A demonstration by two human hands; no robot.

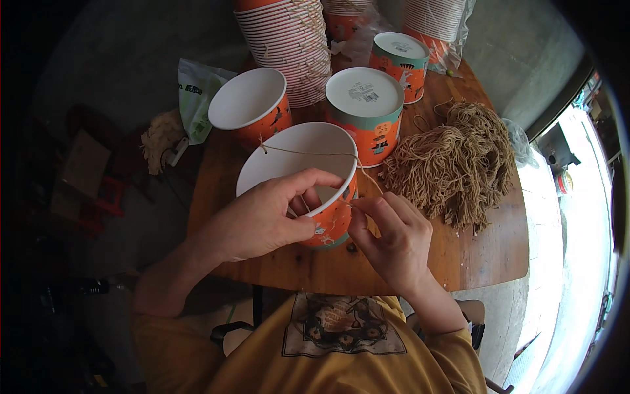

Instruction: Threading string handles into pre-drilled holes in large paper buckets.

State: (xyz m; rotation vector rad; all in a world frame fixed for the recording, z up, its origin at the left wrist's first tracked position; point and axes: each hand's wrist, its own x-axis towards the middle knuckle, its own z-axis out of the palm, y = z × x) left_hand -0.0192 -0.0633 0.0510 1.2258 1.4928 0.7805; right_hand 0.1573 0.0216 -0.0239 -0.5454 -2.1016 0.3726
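Observation:
An orange paper bucket (338, 222) with a white inside and a green base band tilts toward me at the table's front. My left hand (279, 210) grips its near rim, fingers inside and thumb outside. A thin twine (308, 153) runs from a hole in the far left of the rim, across the mouth and over the right side. My right hand (392, 238) pinches the twine between thumb and forefinger, close to the bucket's right wall. Whether the twine passes through a hole there is hard to see.
On the wooden table (459, 256), a heap of loose twine (459, 164) lies right. Behind stand an upright bucket (252, 98), an upside-down bucket (365, 95), another upside-down bucket (401, 49) and a tall bucket stack (289, 49). A white-green plastic bag (197, 102) hangs at left.

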